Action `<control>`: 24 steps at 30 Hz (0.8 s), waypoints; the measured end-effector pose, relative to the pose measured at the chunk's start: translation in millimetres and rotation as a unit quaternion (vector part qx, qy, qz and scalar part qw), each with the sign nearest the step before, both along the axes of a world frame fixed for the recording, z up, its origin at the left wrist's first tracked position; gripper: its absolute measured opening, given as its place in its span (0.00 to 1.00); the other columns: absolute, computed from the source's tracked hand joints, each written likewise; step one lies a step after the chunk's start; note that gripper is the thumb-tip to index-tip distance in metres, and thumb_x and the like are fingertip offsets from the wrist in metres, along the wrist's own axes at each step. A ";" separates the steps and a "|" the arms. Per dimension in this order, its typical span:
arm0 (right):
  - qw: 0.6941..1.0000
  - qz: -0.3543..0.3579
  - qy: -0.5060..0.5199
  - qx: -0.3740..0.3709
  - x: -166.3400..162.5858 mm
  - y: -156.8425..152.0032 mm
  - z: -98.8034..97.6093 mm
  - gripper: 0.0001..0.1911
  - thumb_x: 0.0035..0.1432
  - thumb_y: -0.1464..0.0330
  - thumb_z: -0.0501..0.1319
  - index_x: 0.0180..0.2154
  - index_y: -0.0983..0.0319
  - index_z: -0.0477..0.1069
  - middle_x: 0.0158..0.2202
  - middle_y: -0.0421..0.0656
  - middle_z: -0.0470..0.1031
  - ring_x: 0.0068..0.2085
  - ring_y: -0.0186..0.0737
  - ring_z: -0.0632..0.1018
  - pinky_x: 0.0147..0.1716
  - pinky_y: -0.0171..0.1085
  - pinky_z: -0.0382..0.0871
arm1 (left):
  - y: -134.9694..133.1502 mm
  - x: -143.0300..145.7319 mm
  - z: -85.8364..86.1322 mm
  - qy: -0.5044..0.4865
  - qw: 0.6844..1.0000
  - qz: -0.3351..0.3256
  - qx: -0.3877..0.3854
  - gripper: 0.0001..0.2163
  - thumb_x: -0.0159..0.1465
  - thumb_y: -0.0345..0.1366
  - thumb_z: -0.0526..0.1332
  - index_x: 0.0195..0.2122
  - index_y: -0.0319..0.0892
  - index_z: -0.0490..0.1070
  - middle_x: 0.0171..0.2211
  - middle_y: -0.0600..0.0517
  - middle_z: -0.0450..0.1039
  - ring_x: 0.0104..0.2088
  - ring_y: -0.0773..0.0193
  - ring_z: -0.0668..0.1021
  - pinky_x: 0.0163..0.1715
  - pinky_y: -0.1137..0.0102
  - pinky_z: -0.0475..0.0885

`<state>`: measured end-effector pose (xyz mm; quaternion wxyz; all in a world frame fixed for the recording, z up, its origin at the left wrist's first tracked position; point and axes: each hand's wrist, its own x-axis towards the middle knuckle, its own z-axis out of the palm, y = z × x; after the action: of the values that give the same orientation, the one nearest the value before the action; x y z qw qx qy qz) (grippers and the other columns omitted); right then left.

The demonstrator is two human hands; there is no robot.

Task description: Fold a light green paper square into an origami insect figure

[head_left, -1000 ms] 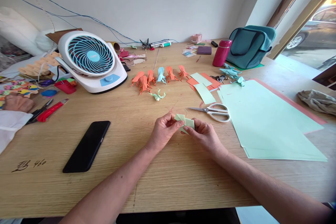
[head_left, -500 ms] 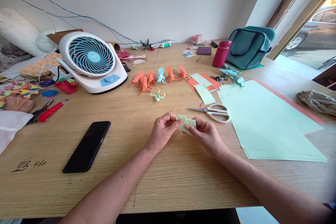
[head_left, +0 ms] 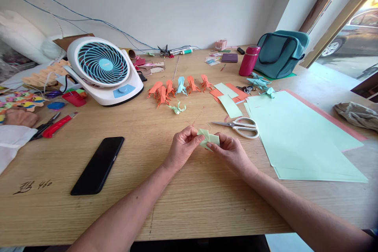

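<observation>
A small piece of pale green paper [head_left: 209, 138], folded with creases and a raised flap, is held just above the table between both hands. My left hand [head_left: 185, 144] pinches its left side, thumb on top. On the right side, my right hand [head_left: 228, 150] grips it with the thumb pressed on the near face; the fingers behind the paper are partly hidden. White-handled scissors [head_left: 245, 127] lie just beyond my right hand. Past the hands stand orange folded paper figures [head_left: 162, 95], a light blue one [head_left: 181, 85] and a green one [head_left: 177, 108].
Large green sheets [head_left: 307, 141] cover the right side, with smaller cut pieces [head_left: 230, 105] near them. A black phone [head_left: 98, 165] lies left of my arm. Farther back are a fan [head_left: 103, 69], a pink bottle [head_left: 249, 61] and a teal bag [head_left: 280, 55]. A red-handled tool [head_left: 59, 125] lies far left.
My right thumb has shifted slightly left and up on the folded paper. The paper itself has moved a touch to the left; both hands keep their grip.
</observation>
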<state>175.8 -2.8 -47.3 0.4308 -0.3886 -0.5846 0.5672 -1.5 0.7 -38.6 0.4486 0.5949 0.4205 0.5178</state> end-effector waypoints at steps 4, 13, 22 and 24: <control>1.000 -0.006 0.030 0.008 -0.5 0.0 1.5 0.19 0.54 0.52 0.68 0.33 0.60 0.69 0.27 0.36 0.65 0.29 0.33 0.63 0.28 0.35 0.57 | -1.2 1.5 2.1 0.008 1.000 -0.020 0.021 0.16 0.62 0.46 0.68 0.25 0.40 0.68 0.25 0.57 0.63 0.29 0.68 0.65 0.33 0.71 0.63; 0.999 -0.023 0.014 0.017 1.2 0.6 -5.2 0.19 0.58 0.52 0.65 0.30 0.60 0.66 0.25 0.36 0.62 0.28 0.33 0.62 0.28 0.35 0.56 | -2.2 2.1 5.3 0.024 0.999 -0.013 0.046 0.17 0.63 0.43 0.66 0.23 0.41 0.64 0.24 0.57 0.60 0.28 0.69 0.64 0.32 0.72 0.62; 0.978 -0.049 -0.153 0.130 4.5 -5.7 6.7 0.08 0.63 0.62 0.61 0.34 0.61 0.70 0.27 0.37 0.69 0.28 0.33 0.67 0.28 0.34 0.59 | -4.1 2.9 2.2 0.052 0.997 0.004 0.063 0.05 0.63 0.36 0.65 0.38 0.41 0.75 0.34 0.52 0.74 0.34 0.67 0.74 0.37 0.71 0.70; 0.968 -0.054 -0.171 0.174 4.6 -7.0 9.6 0.06 0.64 0.65 0.60 0.35 0.61 0.71 0.29 0.38 0.72 0.29 0.34 0.69 0.30 0.33 0.61 | -4.5 3.0 2.8 0.063 0.995 0.012 0.081 0.03 0.63 0.35 0.65 0.35 0.41 0.75 0.33 0.52 0.75 0.34 0.66 0.75 0.37 0.71 0.70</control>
<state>180.4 -9.8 -37.7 0.4156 -0.4297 -0.7172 0.3582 1.5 -3.9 -35.8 0.3651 0.6556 0.4122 0.5167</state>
